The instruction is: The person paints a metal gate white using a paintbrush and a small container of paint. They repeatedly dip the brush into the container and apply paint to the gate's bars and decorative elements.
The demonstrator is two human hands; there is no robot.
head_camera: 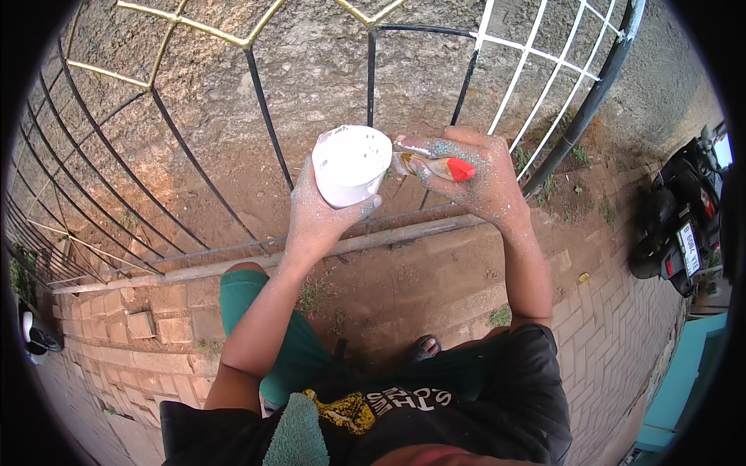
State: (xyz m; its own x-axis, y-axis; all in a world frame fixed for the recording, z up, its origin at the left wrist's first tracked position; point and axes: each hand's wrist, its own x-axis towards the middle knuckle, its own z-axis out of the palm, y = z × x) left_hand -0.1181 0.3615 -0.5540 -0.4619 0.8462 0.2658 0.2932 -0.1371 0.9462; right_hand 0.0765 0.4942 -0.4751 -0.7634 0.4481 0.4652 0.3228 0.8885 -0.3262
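My left hand [320, 209] is wrapped around a white cup of white paint [352, 166], its open mouth facing up and paint smeared along the rim. Just right of the cup, my right hand [481, 175] grips a paintbrush [438, 167] with a red-tipped wooden handle. The bristle end points left at the cup's side; whether they touch I cannot tell. Specks of paint dot both hands. Behind them stands a metal bar fence [265, 110]. Its right-hand grid [539, 49] is white, the upper zigzag bars [210, 30] are gold, and the lower bars are black.
A rough wall [315, 76] rises behind the fence. Along the fence's foot runs a pale rail [396, 234]. Block paving [606, 332] and bare soil lie underfoot. A parked motorcycle [670, 233] stands at the right. A thick dark post [574, 131] bounds the white grid.
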